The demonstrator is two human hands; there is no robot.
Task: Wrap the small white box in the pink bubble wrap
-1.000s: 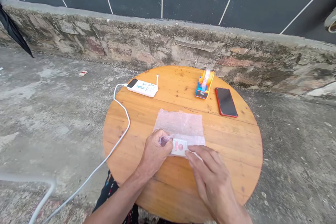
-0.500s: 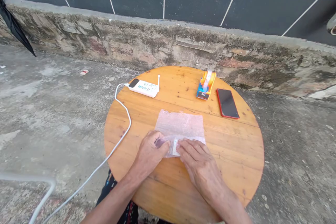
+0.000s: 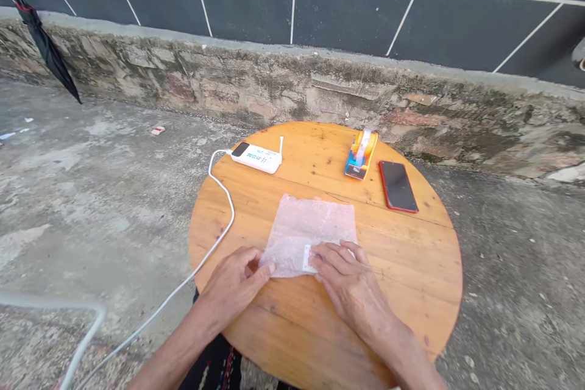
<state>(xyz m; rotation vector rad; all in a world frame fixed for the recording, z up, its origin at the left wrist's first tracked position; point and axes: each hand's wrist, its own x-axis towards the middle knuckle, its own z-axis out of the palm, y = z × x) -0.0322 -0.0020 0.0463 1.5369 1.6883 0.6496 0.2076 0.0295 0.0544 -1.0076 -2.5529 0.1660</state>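
A sheet of pinkish, see-through bubble wrap (image 3: pixel 315 217) lies on the round wooden table (image 3: pixel 411 268), its near part looking folded over. At the near left corner, my left hand (image 3: pixel 237 280) has thumb and fingers closed on the wrap's edge. My right hand (image 3: pixel 350 274) rests palm down on the near right part, fingers stretched out. Under its fingertips is a small white flat piece (image 3: pixel 307 258); most of it is hidden by the hand, so its kind cannot be told.
Toward the back left is a white device (image 3: pixel 256 158) with a white cable (image 3: pixel 226 195) running off the table. A tape dispenser (image 3: pixel 361 155) and a red-edged phone (image 3: pixel 398 186) sit at the right. Beyond are a stone ledge (image 3: pixel 274 82) and a black umbrella (image 3: pixel 50 52).
My left hand has moved left from beside the white piece to the wrap's corner, and the raised fold now lies flatter. My right hand stays over the white piece. The view has tilted slightly up.
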